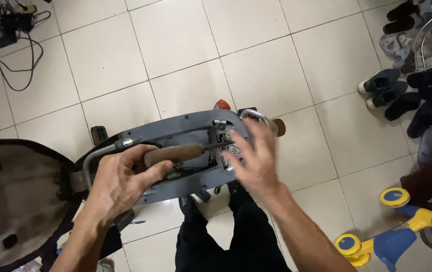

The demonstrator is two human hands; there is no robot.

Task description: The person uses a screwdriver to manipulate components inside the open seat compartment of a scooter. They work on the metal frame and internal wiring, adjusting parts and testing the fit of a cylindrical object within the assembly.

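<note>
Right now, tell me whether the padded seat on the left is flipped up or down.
Flipped up: the seat shows its pale underside, hinged away from the grey frame where the left hand holds a wooden-handled screwdriver.

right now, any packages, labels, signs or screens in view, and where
No packages, signs or screens that can be made out.
Possible label: a small pale patch with a red edge under the left hand, beside the grey scooter deck; too hidden to be sure.
Top left: black box with cables, no visible screen.
</note>
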